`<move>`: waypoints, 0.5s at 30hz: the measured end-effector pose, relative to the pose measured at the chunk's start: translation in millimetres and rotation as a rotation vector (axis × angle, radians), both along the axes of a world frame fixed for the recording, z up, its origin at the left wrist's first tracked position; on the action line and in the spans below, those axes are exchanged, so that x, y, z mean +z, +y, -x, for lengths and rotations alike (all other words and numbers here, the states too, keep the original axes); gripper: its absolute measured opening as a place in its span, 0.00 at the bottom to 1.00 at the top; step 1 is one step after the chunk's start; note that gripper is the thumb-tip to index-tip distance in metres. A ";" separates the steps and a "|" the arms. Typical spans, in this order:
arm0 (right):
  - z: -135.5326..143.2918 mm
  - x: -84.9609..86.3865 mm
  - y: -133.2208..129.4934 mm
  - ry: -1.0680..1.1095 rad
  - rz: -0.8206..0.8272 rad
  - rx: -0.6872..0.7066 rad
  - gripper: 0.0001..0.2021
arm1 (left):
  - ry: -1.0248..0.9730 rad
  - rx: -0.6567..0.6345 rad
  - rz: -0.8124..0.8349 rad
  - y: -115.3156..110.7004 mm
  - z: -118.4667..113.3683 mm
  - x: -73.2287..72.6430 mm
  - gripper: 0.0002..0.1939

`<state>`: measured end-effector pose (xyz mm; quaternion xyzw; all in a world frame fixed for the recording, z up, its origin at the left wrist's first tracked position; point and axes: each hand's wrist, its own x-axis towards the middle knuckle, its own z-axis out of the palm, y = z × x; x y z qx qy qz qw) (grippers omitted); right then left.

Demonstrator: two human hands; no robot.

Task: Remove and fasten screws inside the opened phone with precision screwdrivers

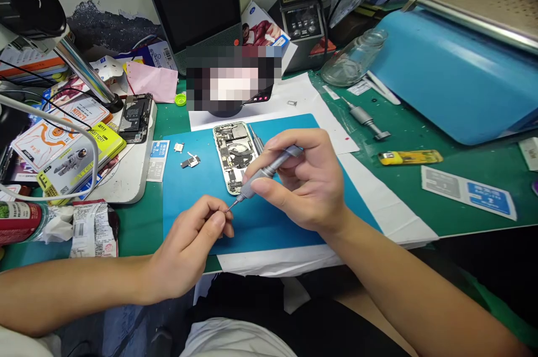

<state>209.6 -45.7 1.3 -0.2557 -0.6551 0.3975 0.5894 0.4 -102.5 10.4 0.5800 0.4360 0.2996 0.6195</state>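
My right hand (309, 180) grips a grey metal precision screwdriver (269, 171), its tip slanting down to the left. At that tip, the thumb and forefinger of my left hand (195, 239) are pinched together; whether a small part sits between them is too small to make out. Just beyond the hands, an opened phone (236, 158) with bare inner parts lies on the blue mat (273, 233). Tweezers (256, 139) lie beside its right edge. Left of the phone are a small metal piece (179, 147) and a dark small board (191, 160).
At left, a yellow battery box (79, 158) and a white tray (138, 177) with another opened phone (135, 117) crowd the table. A second screwdriver (365, 119), a yellow cutter knife (409, 157) and a glass jar (355, 57) lie at right. A screen (197, 4) stands behind.
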 end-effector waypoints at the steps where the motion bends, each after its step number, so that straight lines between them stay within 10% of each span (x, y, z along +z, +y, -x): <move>1: 0.1 -0.1 0.1 0.002 -0.003 0.000 0.18 | 0.006 0.000 -0.002 -0.1 0.0 -0.3 0.13; 15: -0.7 -0.4 -0.6 0.014 -0.014 0.000 0.19 | 0.052 -0.010 -0.037 0.1 -0.1 -1.4 0.13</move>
